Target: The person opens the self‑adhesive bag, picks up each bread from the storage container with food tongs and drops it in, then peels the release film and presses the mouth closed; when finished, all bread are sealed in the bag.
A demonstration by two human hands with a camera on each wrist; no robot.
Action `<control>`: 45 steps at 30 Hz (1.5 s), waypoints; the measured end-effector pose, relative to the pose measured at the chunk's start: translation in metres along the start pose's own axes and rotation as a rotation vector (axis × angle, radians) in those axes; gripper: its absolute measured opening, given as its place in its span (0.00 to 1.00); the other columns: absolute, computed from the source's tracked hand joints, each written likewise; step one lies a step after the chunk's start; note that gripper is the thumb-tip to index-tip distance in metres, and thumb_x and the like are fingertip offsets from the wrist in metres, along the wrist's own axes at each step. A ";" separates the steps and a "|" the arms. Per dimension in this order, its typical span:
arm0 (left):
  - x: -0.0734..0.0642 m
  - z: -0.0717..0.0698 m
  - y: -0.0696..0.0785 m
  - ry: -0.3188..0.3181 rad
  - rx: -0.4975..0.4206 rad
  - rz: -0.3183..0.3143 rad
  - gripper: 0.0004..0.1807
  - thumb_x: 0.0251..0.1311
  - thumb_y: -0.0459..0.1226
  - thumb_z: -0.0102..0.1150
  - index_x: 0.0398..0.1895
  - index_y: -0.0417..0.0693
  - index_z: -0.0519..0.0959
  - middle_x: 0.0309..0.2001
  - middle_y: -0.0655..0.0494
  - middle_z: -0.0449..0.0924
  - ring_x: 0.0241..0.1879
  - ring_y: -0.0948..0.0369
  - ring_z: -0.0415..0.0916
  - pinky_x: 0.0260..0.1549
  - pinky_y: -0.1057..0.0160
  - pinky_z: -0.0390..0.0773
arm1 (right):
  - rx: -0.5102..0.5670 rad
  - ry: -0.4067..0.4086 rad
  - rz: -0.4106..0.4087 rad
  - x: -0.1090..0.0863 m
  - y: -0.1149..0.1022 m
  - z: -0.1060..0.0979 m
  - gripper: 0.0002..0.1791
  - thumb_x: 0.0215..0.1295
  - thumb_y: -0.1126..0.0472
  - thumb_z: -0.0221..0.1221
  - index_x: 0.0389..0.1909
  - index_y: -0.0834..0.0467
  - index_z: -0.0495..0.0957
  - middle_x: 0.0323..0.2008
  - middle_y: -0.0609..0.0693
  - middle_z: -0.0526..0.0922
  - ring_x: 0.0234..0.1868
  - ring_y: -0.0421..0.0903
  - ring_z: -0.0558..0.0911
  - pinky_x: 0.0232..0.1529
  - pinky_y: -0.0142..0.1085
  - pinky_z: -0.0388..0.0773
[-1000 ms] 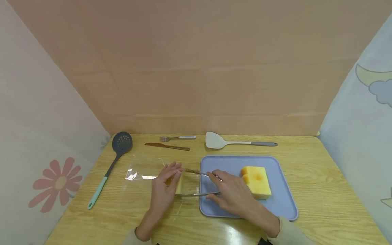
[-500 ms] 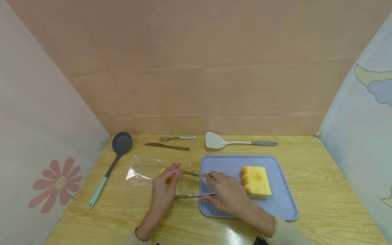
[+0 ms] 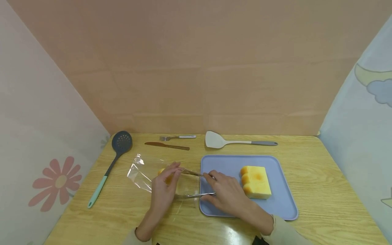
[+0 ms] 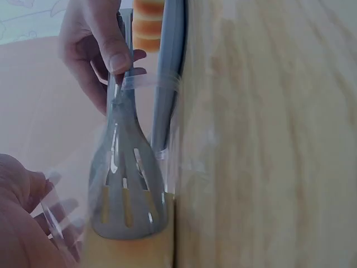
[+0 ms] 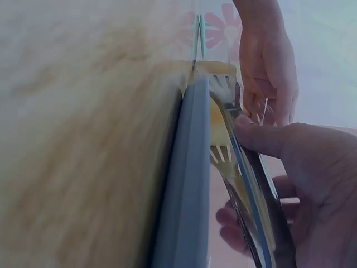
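Observation:
My right hand (image 3: 228, 192) holds a pair of metal tongs (image 3: 196, 195) over the left part of a blue tray (image 3: 220, 160), thumb on one arm and fingers on the other. The slotted tong heads (image 4: 128, 215) reach into a clear plastic bag (image 3: 139, 172), on either side of a piece of bread (image 4: 122, 254). Most of that bread is hidden behind my left hand (image 3: 162, 190) in the head view. My left hand pinches the bag's upper edge near its mouth. Another bread piece (image 3: 257, 182), yellow with browned humps, lies on the tray's right half.
A skimmer (image 3: 121, 143) with a mint handle lies at the left. Behind the bag are a small fork (image 3: 177, 137) and a table knife (image 3: 166, 146). A white spatula (image 3: 215, 140) lies beyond the tray. Patterned side walls and a brown back wall enclose the table.
My right hand and the tongs have moved a little left, farther into the bag. The bread inside has shifted left, and the bag's far left end has changed shape. My left hand stays put.

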State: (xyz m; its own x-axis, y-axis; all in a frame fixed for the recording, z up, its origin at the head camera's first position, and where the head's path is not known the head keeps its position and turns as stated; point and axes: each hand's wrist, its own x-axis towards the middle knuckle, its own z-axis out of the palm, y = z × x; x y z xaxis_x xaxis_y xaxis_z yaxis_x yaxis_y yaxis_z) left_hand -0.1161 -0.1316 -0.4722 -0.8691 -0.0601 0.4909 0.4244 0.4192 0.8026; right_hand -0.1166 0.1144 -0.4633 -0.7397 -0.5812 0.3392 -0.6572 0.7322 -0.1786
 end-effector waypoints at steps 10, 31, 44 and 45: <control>-0.002 0.001 -0.004 -0.049 -0.111 -0.148 0.07 0.78 0.33 0.68 0.48 0.42 0.93 0.56 0.48 0.92 0.66 0.46 0.86 0.70 0.64 0.78 | -0.023 0.042 -0.055 -0.001 0.005 0.000 0.37 0.61 0.38 0.80 0.62 0.58 0.87 0.50 0.47 0.88 0.32 0.40 0.84 0.21 0.29 0.74; 0.007 -0.006 -0.001 -0.070 0.078 0.085 0.06 0.70 0.27 0.73 0.45 0.43 0.93 0.56 0.44 0.92 0.66 0.42 0.85 0.67 0.41 0.80 | -0.033 0.052 -0.039 0.003 0.000 0.001 0.37 0.62 0.36 0.79 0.61 0.60 0.88 0.48 0.48 0.88 0.30 0.40 0.85 0.19 0.30 0.73; 0.007 -0.012 -0.001 -0.129 0.138 0.071 0.04 0.69 0.28 0.74 0.44 0.42 0.93 0.59 0.43 0.90 0.63 0.42 0.87 0.63 0.38 0.84 | 0.009 -0.039 -0.022 0.006 0.001 0.005 0.40 0.64 0.33 0.76 0.61 0.61 0.87 0.49 0.51 0.88 0.31 0.40 0.84 0.18 0.26 0.69; 0.008 -0.014 -0.004 -0.164 0.166 0.104 0.04 0.68 0.28 0.75 0.43 0.42 0.92 0.60 0.43 0.90 0.63 0.42 0.87 0.63 0.38 0.84 | 0.019 -0.036 -0.026 0.006 0.002 0.005 0.39 0.64 0.34 0.76 0.61 0.61 0.87 0.49 0.51 0.88 0.31 0.40 0.84 0.18 0.26 0.70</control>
State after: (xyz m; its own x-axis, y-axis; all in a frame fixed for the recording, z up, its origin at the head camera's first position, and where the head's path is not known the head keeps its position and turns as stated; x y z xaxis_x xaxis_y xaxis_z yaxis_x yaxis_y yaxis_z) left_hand -0.1214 -0.1459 -0.4663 -0.8581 0.1332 0.4960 0.4782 0.5593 0.6771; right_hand -0.1232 0.1107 -0.4659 -0.7268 -0.6128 0.3101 -0.6787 0.7101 -0.1873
